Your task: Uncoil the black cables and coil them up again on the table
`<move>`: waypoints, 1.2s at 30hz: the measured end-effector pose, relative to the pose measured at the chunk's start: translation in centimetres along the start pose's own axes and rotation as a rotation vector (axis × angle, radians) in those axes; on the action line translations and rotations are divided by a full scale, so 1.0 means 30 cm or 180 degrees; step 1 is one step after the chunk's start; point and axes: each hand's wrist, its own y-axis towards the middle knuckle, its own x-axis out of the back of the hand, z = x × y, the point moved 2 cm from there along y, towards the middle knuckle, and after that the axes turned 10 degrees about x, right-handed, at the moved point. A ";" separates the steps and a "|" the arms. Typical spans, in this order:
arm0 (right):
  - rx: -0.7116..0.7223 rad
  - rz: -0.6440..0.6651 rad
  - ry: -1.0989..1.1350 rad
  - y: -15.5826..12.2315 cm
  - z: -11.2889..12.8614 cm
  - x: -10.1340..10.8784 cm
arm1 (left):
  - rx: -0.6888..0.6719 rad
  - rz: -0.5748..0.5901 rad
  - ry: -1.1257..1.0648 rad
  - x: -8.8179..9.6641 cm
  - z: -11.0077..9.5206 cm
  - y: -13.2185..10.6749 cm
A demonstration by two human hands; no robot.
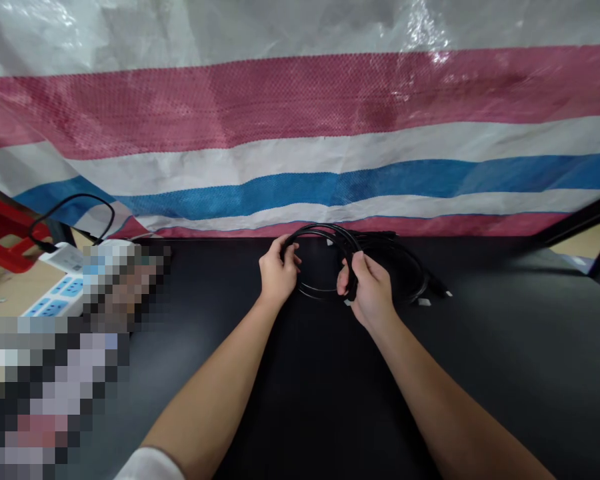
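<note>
A coiled black cable is held up over a black table, near its far edge. My left hand is closed round the left side of the coil. My right hand grips the right side of the same loop, fingers wrapped round the bundled strands. More black cable loops with small white-tipped ends lie on the table just right of my right hand.
A striped red, white and blue woven tarp hangs behind the table. At the left stand a white power strip with blue sockets, a thin black wire and a red object. A black frame bar runs at the right.
</note>
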 end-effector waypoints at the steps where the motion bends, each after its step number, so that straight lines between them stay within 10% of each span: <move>1: 0.0018 0.0062 0.0042 -0.003 0.002 -0.002 | -0.0030 -0.0048 0.0077 0.001 0.004 0.000; 12: -0.0106 0.0794 0.0346 -0.020 0.028 -0.019 | 0.0139 -0.0216 -0.0068 0.009 0.009 0.013; 24: 0.0344 -0.0133 -0.0332 0.013 -0.001 0.022 | 0.1231 0.1488 -0.0845 0.006 -0.043 0.026; 36: 0.1078 0.0320 -0.2286 -0.041 -0.089 -0.015 | 0.0812 0.0270 0.1958 0.135 -0.059 0.119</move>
